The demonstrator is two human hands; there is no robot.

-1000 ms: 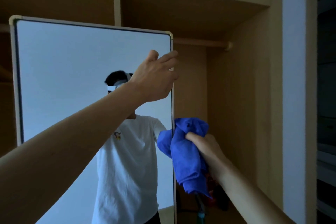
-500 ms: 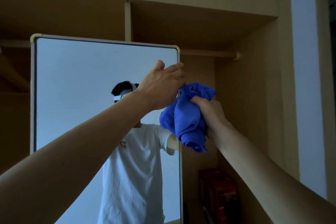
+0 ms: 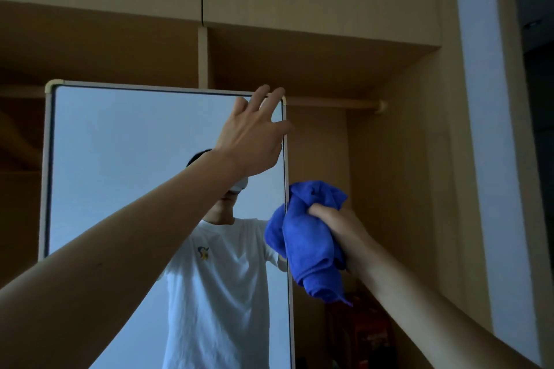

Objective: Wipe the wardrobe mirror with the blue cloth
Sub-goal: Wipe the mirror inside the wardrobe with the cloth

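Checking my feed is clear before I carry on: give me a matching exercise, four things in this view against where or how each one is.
Things:
1. left hand
2. right hand
3. blue cloth
4. clothes rail

Places or states:
A. bunched up, at the right edge of the mirror
B. fingers spread, by the mirror's top right corner
C. horizontal, to the right of the mirror's top
D. fingers curled round the blue cloth

Pairs: 1-B, 2-D, 3-A, 4-C
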